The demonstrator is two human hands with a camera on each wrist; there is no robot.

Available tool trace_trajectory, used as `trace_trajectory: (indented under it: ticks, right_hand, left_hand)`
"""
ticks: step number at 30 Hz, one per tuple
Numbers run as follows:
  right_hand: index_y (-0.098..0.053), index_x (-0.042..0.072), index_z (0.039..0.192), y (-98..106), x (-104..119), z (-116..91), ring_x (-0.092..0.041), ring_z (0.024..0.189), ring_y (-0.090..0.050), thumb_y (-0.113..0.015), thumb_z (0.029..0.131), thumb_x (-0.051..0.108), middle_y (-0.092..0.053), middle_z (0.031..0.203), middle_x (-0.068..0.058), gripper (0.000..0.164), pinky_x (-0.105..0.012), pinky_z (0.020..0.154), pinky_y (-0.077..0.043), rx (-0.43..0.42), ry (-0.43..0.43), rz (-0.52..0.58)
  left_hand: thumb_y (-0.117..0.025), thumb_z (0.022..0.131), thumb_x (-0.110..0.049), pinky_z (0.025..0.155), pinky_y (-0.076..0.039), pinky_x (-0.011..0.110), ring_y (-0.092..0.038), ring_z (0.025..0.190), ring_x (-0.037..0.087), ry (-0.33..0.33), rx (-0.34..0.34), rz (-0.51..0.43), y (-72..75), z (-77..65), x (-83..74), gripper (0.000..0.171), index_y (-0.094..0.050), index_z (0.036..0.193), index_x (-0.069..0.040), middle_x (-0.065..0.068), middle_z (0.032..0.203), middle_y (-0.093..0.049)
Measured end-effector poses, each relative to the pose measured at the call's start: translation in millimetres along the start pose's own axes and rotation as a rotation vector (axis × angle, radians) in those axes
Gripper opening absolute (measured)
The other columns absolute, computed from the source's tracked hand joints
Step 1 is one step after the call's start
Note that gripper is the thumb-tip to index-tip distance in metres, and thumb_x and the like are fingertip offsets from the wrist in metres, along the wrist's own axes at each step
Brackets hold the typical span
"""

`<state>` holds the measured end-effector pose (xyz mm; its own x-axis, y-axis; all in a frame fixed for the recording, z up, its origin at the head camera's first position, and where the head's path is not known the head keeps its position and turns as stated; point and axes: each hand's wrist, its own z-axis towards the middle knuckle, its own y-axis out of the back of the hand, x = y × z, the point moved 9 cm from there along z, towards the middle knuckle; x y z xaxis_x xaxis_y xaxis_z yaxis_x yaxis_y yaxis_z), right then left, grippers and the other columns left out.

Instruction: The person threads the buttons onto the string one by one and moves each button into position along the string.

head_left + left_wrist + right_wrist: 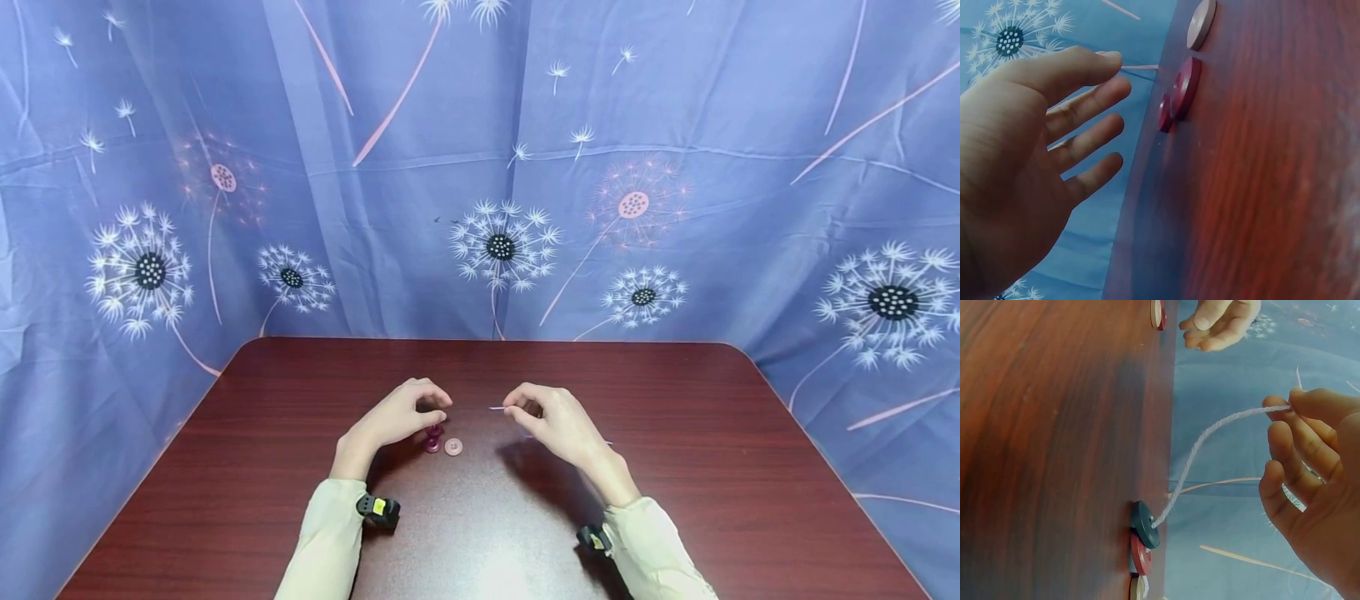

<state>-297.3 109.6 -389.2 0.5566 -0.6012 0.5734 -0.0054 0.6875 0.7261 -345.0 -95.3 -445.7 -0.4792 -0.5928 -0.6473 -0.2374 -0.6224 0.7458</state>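
A pale pink button (453, 447) is lying on a reddish-brown wooden table (712, 500). Two dark red buttons (1187, 94) are resting just to its left, close together. The person's left hand (399, 415) is hovering above them, slightly left of and beyond the pale pink button; its fingers are curving loosely, spaced apart, with the thumb near the index finger, and they are holding nothing.

Well to the right of the pale pink button, and a little beyond it, the right hand (561, 425) is pinching a white string (1194, 450) between thumb and index fingertip, a short end poking out past them; the other fingers are bending loosely. The string is curving down into a dark green button (1145, 524), which is lying well right of the pale pink button. A red button (1140, 553) and a cream button (1137, 588) are lying in line with it, farther right; I cannot tell whether the string is passing through these two. A blue dandelion-print curtain (405, 250) is hanging beyond the pale pink button.
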Motion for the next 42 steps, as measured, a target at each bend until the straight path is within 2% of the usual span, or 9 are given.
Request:
trace_trajectory:
  ticks: [4, 9, 13, 17, 20, 25, 29, 37, 42]
  right_hand:
    - [-0.072, 0.020, 0.096, 0.0, 0.4, 0.0, 0.002, 0.059, -0.055, -0.069, 0.093, 0.019, -0.066, 0.074, 0.013, 0.004, -0.020, 0.060, -0.047, 0.004, -0.004, -0.004]
    - [-0.073, 0.015, 0.097, -1.1, 0.0, -0.4, 0.002, 0.059, -0.055, -0.069, 0.093, 0.019, -0.068, 0.074, 0.008, 0.007, -0.020, 0.059, -0.046, 0.015, -0.009, 0.000]
    - [-0.073, 0.016, 0.097, -1.8, 0.1, -0.7, 0.003, 0.059, -0.054, -0.069, 0.093, 0.018, -0.069, 0.075, 0.006, 0.006, -0.020, 0.059, -0.046, 0.018, -0.010, 0.000]
    - [-0.073, 0.016, 0.097, -2.3, -0.4, -1.0, 0.003, 0.058, -0.054, -0.069, 0.093, 0.017, -0.067, 0.073, 0.008, 0.006, -0.020, 0.059, -0.046, 0.022, -0.011, 0.002]
    - [-0.072, 0.016, 0.097, -2.7, -0.5, -1.3, 0.003, 0.057, -0.054, -0.069, 0.093, 0.017, -0.066, 0.072, 0.010, 0.005, -0.020, 0.059, -0.046, 0.024, -0.010, 0.003]
    - [-0.072, 0.018, 0.096, -3.0, -0.1, -1.4, 0.003, 0.057, -0.055, -0.069, 0.093, 0.018, -0.069, 0.073, 0.005, 0.004, -0.020, 0.059, -0.046, 0.027, -0.007, 0.006]
    - [-0.072, 0.018, 0.096, -3.1, 0.0, -1.5, 0.002, 0.056, -0.056, -0.069, 0.093, 0.018, -0.070, 0.073, 0.002, 0.005, -0.020, 0.059, -0.046, 0.030, -0.007, 0.011]
    - [-0.071, 0.021, 0.095, -4.1, 0.8, -1.4, 0.001, 0.056, -0.057, -0.069, 0.093, 0.017, -0.070, 0.073, 0.000, 0.005, -0.020, 0.059, -0.045, 0.037, -0.002, 0.007]
    - [-0.071, 0.018, 0.096, -5.2, 1.2, -1.7, -0.004, 0.057, -0.060, -0.069, 0.093, 0.019, -0.071, 0.075, 0.000, 0.004, -0.020, 0.060, -0.046, 0.050, 0.002, 0.010]
  left_hand:
    - [-0.072, 0.087, -0.016, 0.092, -0.043, 0.036, -0.051, 0.100, 0.014, 0.022, 0.017, 0.040, 0.9, -1.8, 3.6, 0.017, -0.074, 0.104, -0.015, -0.007, 0.099, -0.068]
    - [-0.072, 0.087, -0.017, 0.092, -0.043, 0.035, -0.048, 0.103, 0.014, 0.029, 0.035, 0.097, 1.2, -5.1, 7.7, 0.015, -0.075, 0.101, -0.018, -0.010, 0.099, -0.065]
    - [-0.072, 0.086, -0.016, 0.091, -0.043, 0.035, -0.048, 0.102, 0.015, 0.011, 0.051, 0.092, 2.3, -7.9, 6.0, 0.015, -0.075, 0.101, -0.018, -0.010, 0.098, -0.065]
    - [-0.071, 0.085, -0.013, 0.091, -0.042, 0.036, -0.047, 0.102, 0.015, -0.010, 0.065, 0.102, 1.8, -9.3, 4.2, 0.018, -0.075, 0.103, -0.018, -0.008, 0.101, -0.065]
    - [-0.073, 0.084, -0.009, 0.091, -0.042, 0.036, -0.047, 0.103, 0.015, -0.007, 0.081, 0.110, -0.2, -10.0, 6.7, 0.022, -0.074, 0.105, -0.019, -0.007, 0.104, -0.066]
    - [-0.074, 0.082, -0.004, 0.091, -0.044, 0.036, -0.048, 0.104, 0.017, 0.021, 0.113, 0.109, -3.4, -11.3, 12.0, 0.030, -0.074, 0.108, -0.018, -0.004, 0.108, -0.066]
    - [-0.075, 0.081, -0.005, 0.090, -0.044, 0.036, -0.048, 0.103, 0.017, 0.039, 0.123, 0.110, -4.8, -11.5, 14.7, 0.031, -0.074, 0.110, -0.018, -0.004, 0.108, -0.066]
    - [-0.078, 0.079, -0.015, 0.086, -0.039, 0.034, -0.047, 0.097, 0.015, -0.002, 0.100, 0.196, -7.4, -9.6, 15.2, 0.029, -0.077, 0.107, -0.023, -0.006, 0.103, -0.062]
    - [-0.077, 0.080, -0.020, 0.088, -0.039, 0.036, -0.046, 0.099, 0.015, 0.033, 0.091, 0.210, -8.6, -9.1, 18.0, 0.029, -0.077, 0.109, -0.025, -0.007, 0.104, -0.058]
